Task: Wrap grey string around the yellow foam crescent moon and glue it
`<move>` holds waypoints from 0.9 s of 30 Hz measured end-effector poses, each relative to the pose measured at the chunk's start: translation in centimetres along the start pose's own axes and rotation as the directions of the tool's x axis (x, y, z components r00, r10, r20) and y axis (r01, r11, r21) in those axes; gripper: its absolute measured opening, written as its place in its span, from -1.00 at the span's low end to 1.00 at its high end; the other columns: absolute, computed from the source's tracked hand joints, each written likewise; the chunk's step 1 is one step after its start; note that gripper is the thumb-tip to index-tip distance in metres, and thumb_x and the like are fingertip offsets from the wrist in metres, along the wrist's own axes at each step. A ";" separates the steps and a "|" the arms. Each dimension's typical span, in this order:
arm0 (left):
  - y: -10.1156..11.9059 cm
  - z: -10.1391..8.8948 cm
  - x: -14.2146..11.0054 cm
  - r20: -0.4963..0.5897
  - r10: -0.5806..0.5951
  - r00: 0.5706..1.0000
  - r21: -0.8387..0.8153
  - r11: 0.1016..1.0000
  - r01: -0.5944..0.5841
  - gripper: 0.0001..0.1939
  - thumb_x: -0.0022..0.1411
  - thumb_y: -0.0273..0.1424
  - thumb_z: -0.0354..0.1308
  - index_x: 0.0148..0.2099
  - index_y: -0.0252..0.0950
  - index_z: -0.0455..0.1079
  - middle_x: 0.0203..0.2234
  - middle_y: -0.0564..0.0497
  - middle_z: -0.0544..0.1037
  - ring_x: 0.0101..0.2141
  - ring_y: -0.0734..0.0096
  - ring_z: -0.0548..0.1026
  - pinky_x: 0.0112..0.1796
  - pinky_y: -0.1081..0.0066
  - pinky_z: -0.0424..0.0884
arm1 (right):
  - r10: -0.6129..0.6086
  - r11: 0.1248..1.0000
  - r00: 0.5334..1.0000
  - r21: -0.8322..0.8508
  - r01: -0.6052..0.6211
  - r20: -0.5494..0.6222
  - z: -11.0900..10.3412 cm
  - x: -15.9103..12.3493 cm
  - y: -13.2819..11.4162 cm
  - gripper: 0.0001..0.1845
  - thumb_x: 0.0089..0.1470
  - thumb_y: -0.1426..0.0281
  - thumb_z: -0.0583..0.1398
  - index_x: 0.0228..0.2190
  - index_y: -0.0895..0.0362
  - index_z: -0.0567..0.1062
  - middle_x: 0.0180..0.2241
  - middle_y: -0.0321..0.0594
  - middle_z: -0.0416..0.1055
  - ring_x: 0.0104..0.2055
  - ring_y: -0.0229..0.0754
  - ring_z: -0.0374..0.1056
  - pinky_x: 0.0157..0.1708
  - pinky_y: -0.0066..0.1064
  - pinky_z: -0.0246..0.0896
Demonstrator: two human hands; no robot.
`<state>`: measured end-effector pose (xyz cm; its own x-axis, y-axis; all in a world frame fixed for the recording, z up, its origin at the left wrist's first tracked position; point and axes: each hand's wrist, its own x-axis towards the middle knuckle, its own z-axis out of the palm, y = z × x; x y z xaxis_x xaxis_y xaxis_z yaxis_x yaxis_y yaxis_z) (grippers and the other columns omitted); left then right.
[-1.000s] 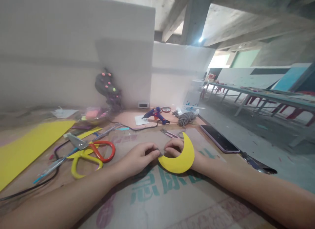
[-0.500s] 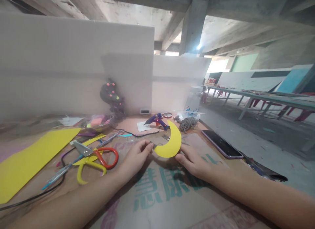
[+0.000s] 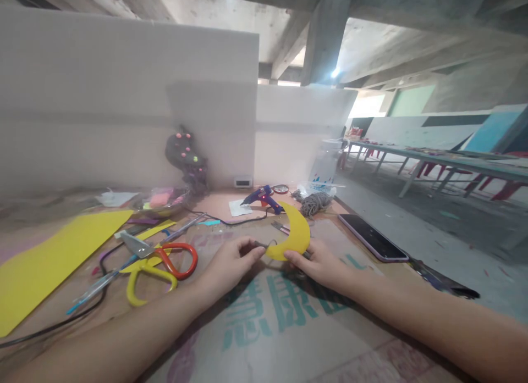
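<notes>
Pale panels [image 3: 124, 97] stand behind a cardboard-covered tabletop [image 3: 247, 361], with a concrete ceiling overhead. At the left lies a yellow sheet [image 3: 70, 256], cut off by the picture's edge; next come scissors [image 3: 185, 274] with one red and one yellow handle, their blades pointing up and left.

Near the middle, the person's left hand [image 3: 229, 267] has thumb and fingers narrowed in a pinch on a thin dark strand [image 3: 259, 243] beside the lower tip of a yellow crescent [image 3: 300, 234]. That crescent sits between the two hands, raised over the tabletop: its long axis runs from the lower tip, by the left thumb, to the upper tip, with the bulge facing right and the hollow facing left. The right hand [image 3: 325, 265] grips its lower right edge, thumb in front, fingers mostly hidden behind.

Whether the strand is fixed to the crescent or only lies behind it cannot be told. Beyond, the crescent partly covers a small cutter [image 3: 280, 227] and overlaps the end of a blue glue gun [image 3: 259, 194]. Farther right lie grey yarn [image 3: 314, 204] and a phone [image 3: 371, 237]; the dark object [image 3: 449, 281] beside the phone is hard to make out.
</notes>
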<state>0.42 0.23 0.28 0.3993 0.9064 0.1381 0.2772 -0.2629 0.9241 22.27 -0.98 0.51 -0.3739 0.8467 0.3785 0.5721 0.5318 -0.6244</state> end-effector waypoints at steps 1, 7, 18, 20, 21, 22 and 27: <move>0.0 0.0 0.0 0.002 0.002 1.000 0.004 1.000 -0.002 -0.72 0.20 -0.18 0.08 -0.31 -0.32 0.37 -0.55 0.12 0.37 -0.59 0.52 0.22 -0.57 0.50 0.11 | -0.007 1.000 1.000 0.005 0.006 0.012 0.0 0.0 0.0 -0.69 0.11 0.21 0.11 -0.50 0.16 0.48 -0.50 -0.19 0.49 -0.45 -0.18 0.38 -0.42 -0.41 0.28; -0.5 0.0 0.3 -0.023 0.011 1.000 0.007 1.000 -0.010 -0.71 0.22 -0.17 0.07 -0.26 -0.31 0.39 -0.47 0.07 0.46 -0.44 0.41 0.40 -0.42 0.47 0.28 | -0.118 0.993 0.992 -0.034 0.117 -0.038 0.3 -0.3 0.1 -0.89 0.07 0.37 0.16 -0.33 0.12 0.45 -0.38 -0.21 0.49 -0.38 -0.20 0.37 -0.36 -0.41 0.28; -1.1 -0.1 0.3 -0.019 0.018 1.000 0.022 1.000 -0.017 -0.61 0.24 -0.07 0.02 -0.31 -0.31 0.40 -0.49 0.06 0.45 -0.43 0.41 0.39 -0.43 0.49 0.26 | -0.319 0.924 0.948 -0.227 0.309 -0.009 0.3 -0.6 0.5 -0.95 0.07 0.47 0.13 -0.44 0.11 0.34 -0.51 -0.29 0.33 -0.49 -0.29 0.17 -0.46 -0.47 0.09; -1.0 -0.1 0.3 -0.025 0.021 0.999 0.020 1.000 -0.021 -0.61 0.25 -0.08 0.01 -0.32 -0.31 0.39 -0.50 0.07 0.43 -0.46 0.43 0.36 -0.45 0.50 0.24 | -0.326 0.917 0.945 -0.245 0.316 0.000 0.3 -0.6 0.5 -0.93 0.05 0.52 0.11 -0.41 0.11 0.34 -0.50 -0.28 0.33 -0.47 -0.27 0.19 -0.44 -0.46 0.10; -1.0 -0.1 0.3 -0.027 0.024 0.999 0.016 1.000 -0.023 -0.62 0.25 -0.08 0.00 -0.33 -0.31 0.38 -0.51 0.07 0.42 -0.47 0.44 0.35 -0.46 0.51 0.24 | -0.324 0.915 0.946 -0.251 0.315 0.005 0.3 -0.6 0.5 -0.91 0.03 0.53 0.10 -0.40 0.11 0.34 -0.49 -0.28 0.33 -0.46 -0.27 0.19 -0.43 -0.45 0.10; -1.0 0.0 0.3 -0.031 0.025 0.999 0.009 1.000 -0.025 -0.62 0.25 -0.08 0.00 -0.33 -0.31 0.38 -0.51 0.08 0.41 -0.48 0.45 0.34 -0.48 0.51 0.23 | -0.317 0.917 0.948 -0.254 0.309 0.013 0.3 -0.6 0.5 -0.90 0.02 0.54 0.10 -0.38 0.11 0.34 -0.48 -0.27 0.33 -0.45 -0.26 0.20 -0.43 -0.45 0.11; -1.0 0.1 0.2 -0.037 -0.025 0.999 -0.035 0.999 0.024 -0.60 0.24 -0.03 -0.02 -0.34 -0.29 0.32 -0.57 0.13 0.35 -0.61 0.52 0.25 -0.61 0.53 0.11 | -0.231 0.952 0.973 -0.207 0.226 -0.001 0.4 -0.6 0.4 -0.87 0.02 0.53 0.10 -0.33 0.11 0.33 -0.42 -0.24 0.37 -0.42 -0.25 0.24 -0.40 -0.43 0.17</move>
<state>0.28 0.61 -0.63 0.3600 0.9242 0.1276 0.2560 -0.2294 0.9391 22.42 -1.31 -0.29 -0.4954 0.7009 0.5131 0.6112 0.7010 -0.3674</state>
